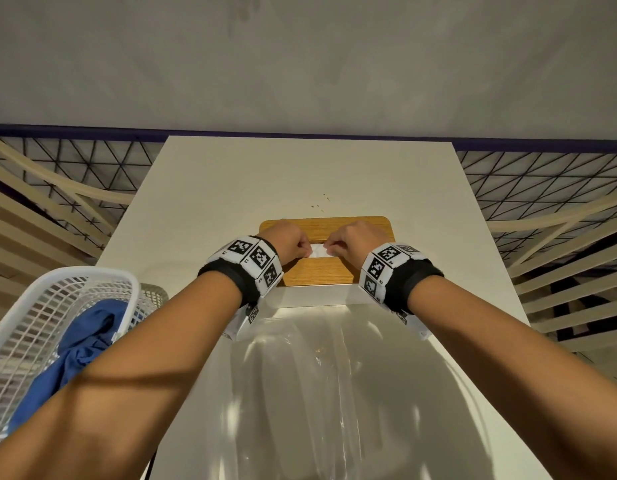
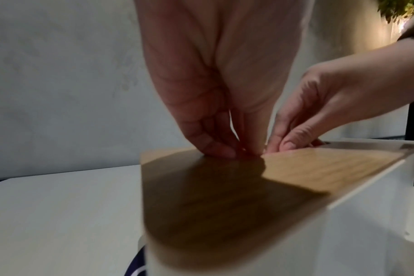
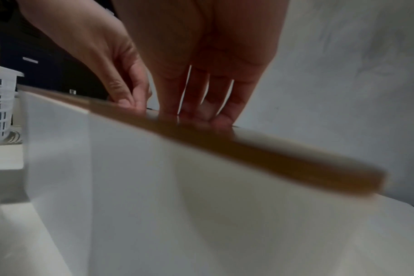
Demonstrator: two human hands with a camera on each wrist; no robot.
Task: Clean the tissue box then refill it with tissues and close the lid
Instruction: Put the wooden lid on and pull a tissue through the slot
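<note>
Grey plaster wall (image 1: 300, 64) backs a white table (image 1: 203, 188), with black wire mesh and pale slats showing to either side. Near the middle of the table stands the tissue box (image 2: 343, 242), white-sided, its wooden lid (image 1: 321, 271) lying flat on top and closed. A white tissue (image 1: 317, 251) shows in the slot at the lid's centre. Both hands meet over that slot: the left hand (image 1: 289, 244) comes in from the left, its fingers curled and their tips pressed together at the slot's edge, and the right hand (image 1: 348, 242) mirrors it from the right, fingers bent down onto the lid. They seem to pinch the tissue between them (the wrist views are blurred, so the exact grip on the paper cannot be made out). Each wrist wears a black band with checkered markers. On the near part of the table lies a crumpled clear plastic wrapper (image 1: 335, 393). At the near left stands a white basket (image 1: 50, 306) holding a blue cloth (image 1: 88, 341).
</note>
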